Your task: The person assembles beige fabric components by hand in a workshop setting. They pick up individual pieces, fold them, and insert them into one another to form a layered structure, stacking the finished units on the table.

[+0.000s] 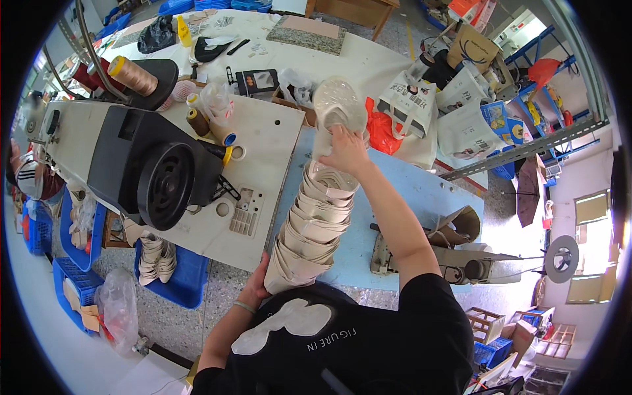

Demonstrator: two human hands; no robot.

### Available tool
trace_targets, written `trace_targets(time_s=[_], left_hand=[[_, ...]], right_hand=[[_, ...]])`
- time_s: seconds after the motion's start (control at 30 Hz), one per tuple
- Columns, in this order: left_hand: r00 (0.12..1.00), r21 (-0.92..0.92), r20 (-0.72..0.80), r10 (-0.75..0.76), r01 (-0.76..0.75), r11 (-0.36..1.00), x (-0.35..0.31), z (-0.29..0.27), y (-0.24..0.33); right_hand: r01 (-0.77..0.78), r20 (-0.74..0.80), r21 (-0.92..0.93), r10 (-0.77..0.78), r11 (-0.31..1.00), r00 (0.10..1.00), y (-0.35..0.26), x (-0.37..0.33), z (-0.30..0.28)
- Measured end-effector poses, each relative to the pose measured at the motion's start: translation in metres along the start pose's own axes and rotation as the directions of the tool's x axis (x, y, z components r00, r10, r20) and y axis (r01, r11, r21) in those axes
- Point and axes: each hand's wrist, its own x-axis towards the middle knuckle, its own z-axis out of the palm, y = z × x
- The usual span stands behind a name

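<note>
A long stack of beige, nested shoe uppers (309,237) leans across the blue tabletop (388,191), from my body toward the far side. My left hand (255,286) holds the stack's near end from the left, with some fingers hidden behind it. At the far end my right hand (345,150) is closed over the last pieces, its fingertips at an opening in the pale material. Just beyond those fingers is a shiny, pale rounded piece (339,99), which looks like clear plastic; whether it belongs to the stack I cannot tell.
At left stands a sewing machine (158,171) with a black handwheel and thread cones (135,76). Another machine (461,263) lies near my right elbow. Beyond are a red bag (383,128), white bags (408,102) and a stone slab (306,36). A blue tray (187,280) below holds shoes.
</note>
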Motion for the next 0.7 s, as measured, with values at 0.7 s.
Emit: trace_targets(time_s=[0.7], left_hand=[[0.997, 0.082, -0.028, 0.072, -0.069, 0.994, -0.02, 0.048, -0.034]], right_hand=[[-0.52, 0.5, 0.598, 0.223, 0.61, 0.837, 0.001, -0.147, 0.068]])
